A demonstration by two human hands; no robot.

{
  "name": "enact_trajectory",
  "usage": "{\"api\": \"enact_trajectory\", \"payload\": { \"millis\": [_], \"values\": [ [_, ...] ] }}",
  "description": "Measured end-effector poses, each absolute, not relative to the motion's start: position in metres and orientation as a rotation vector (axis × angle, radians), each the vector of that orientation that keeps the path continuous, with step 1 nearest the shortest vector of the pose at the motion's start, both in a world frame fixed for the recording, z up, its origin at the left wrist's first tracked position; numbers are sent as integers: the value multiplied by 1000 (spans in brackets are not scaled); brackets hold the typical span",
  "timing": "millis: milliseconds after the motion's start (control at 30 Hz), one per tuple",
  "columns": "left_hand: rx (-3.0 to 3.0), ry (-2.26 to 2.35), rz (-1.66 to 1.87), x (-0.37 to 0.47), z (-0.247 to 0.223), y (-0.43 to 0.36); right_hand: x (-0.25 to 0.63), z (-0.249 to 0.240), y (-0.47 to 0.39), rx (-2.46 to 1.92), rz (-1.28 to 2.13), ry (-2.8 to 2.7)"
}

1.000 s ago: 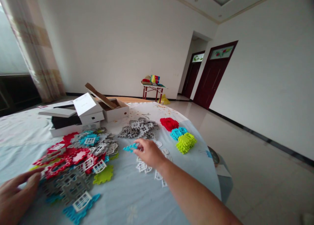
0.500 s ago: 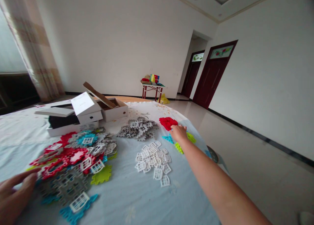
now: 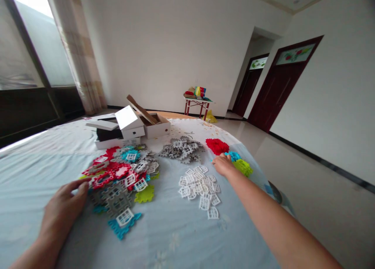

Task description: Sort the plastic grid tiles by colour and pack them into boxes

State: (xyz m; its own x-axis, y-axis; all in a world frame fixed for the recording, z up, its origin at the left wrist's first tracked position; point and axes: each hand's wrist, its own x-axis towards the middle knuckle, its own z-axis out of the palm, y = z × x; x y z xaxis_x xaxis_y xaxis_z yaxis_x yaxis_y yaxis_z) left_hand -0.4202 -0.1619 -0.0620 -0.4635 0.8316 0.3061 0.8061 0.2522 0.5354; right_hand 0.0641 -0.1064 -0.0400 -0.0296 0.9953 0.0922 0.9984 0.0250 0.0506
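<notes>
My left hand [image 3: 68, 196] rests at the left edge of a mixed heap of red, grey, blue and green pieces [image 3: 117, 196], its thumb and fingers apart. On the right, my right hand [image 3: 224, 164] reaches over the cloth beside a small blue pile [image 3: 233, 156]; its fingertips point down and what they touch is too small to make out. A red pile [image 3: 217, 146] lies just beyond it and a green pile [image 3: 243, 167] to its right. White window-shaped pieces [image 3: 199, 187] are spread nearer to me, with a grey pile [image 3: 183, 149] behind them.
White boxes [image 3: 129, 122] and an open box with brown cardboard [image 3: 158, 128] stand at the back left of the cloth-covered table [image 3: 175, 237]. Farther off, a small table [image 3: 197, 100] holds colourful items by the wall.
The view has swung left, so the table sits farther right. My right hand has drawn back from the red pile toward me, uncovering more of the blue and green piles.
</notes>
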Motion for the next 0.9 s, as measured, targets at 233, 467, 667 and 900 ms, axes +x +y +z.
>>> {"api": "enact_trajectory", "payload": {
  "millis": [233,467,667,900],
  "values": [
    [1537,2383,973,-419,-61,-164,19,-25,-119,-1861,-145,-2244],
    [1541,2388,1007,-411,-57,-168,-100,-18,-180,-970,255,-2491],
    [1540,2405,1054,-414,-63,-166,-148,-31,-207,-763,285,-2673],
    [1553,2418,1034,-412,-61,-167,-150,-43,-207,-812,309,-2622]
  ]
}}
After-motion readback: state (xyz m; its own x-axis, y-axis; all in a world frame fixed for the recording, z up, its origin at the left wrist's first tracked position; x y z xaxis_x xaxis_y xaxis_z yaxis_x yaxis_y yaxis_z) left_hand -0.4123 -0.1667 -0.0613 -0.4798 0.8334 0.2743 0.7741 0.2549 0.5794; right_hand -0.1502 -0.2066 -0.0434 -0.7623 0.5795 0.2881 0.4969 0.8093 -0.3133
